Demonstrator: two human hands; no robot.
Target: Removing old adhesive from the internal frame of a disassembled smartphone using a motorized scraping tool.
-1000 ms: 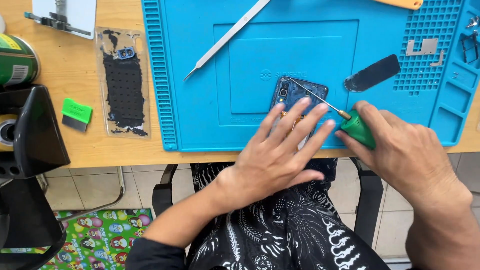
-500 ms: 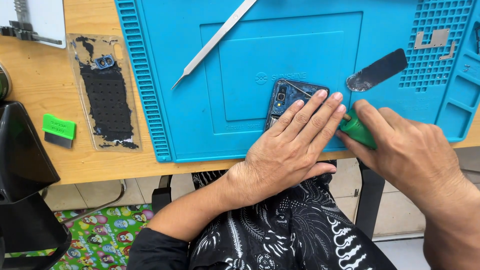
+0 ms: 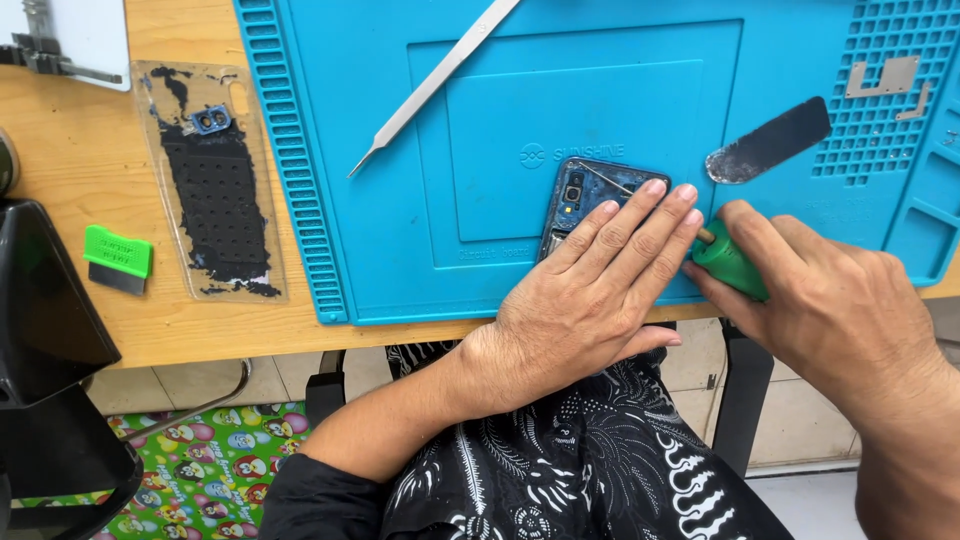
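Two bare hands work over an opened phone (image 3: 590, 195) that lies near the front edge of a blue work mat (image 3: 400, 260) on a wooden counter (image 3: 60, 200). The left hand (image 3: 585, 300) lies flat on the phone, palm down, fingers spread and pointing up and to the right, covering most of the phone so that only its upper left corner with the camera shows. This grip is apart, pressing down and not closed around anything. The right hand (image 3: 830, 310) comes in from the right, its grip clamped on a green-handled screwdriver (image 3: 728, 263); the thin metal shaft runs under the left fingertips toward the top of the phone.

On the mat, well above the hands, lies a pair of long metal tweezers (image 3: 430, 85), set at a slant. To the upper right of the phone rests a dark flat metal spatula blade (image 3: 768, 140).

Left of the mat on the counter lies a clear back cover with black perforated adhesive (image 3: 215, 180), and just beside it, farther left, a small green scraper (image 3: 118, 258).
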